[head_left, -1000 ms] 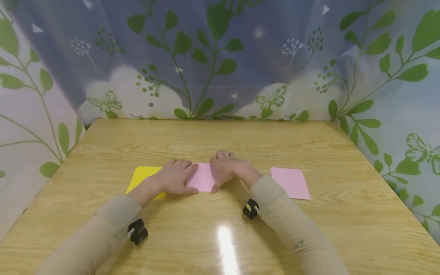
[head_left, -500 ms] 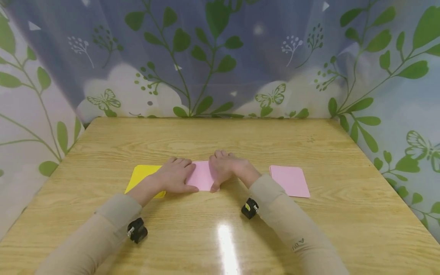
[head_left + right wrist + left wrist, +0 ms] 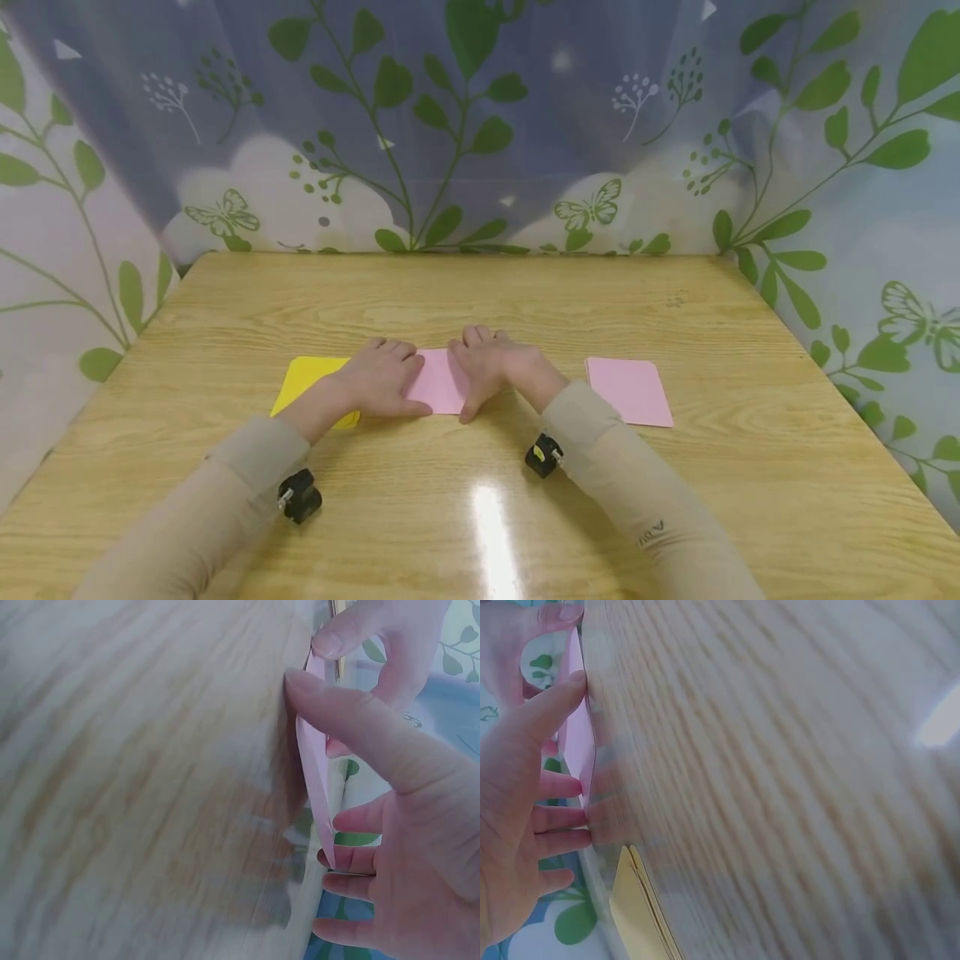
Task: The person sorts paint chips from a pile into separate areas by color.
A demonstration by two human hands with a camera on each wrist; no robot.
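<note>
A pink paper square (image 3: 437, 382) lies mid-table between both hands. My left hand (image 3: 377, 379) holds its left side, thumb at the near edge and fingers at the far left. On the opposite side my right hand (image 3: 486, 365) grips it, thumb along the near edge and fingertips at the right edge. In the right wrist view, the pink paper (image 3: 315, 765) looks slightly bowed and tilted up from the tabletop. The left wrist view shows the thumb over the paper (image 3: 581, 746). Both hands cover the paper's sides.
A yellow paper stack (image 3: 307, 379) lies left, partly under the left forearm; its layered edges show in the left wrist view. At right sits a second pink paper stack (image 3: 632, 390). Leaf-printed curtains (image 3: 450, 125) border the wooden table (image 3: 480, 292).
My right hand has shifted slightly left, so a narrower strip of the pink paper shows between the hands. The left hand stays almost where it was on the paper.
</note>
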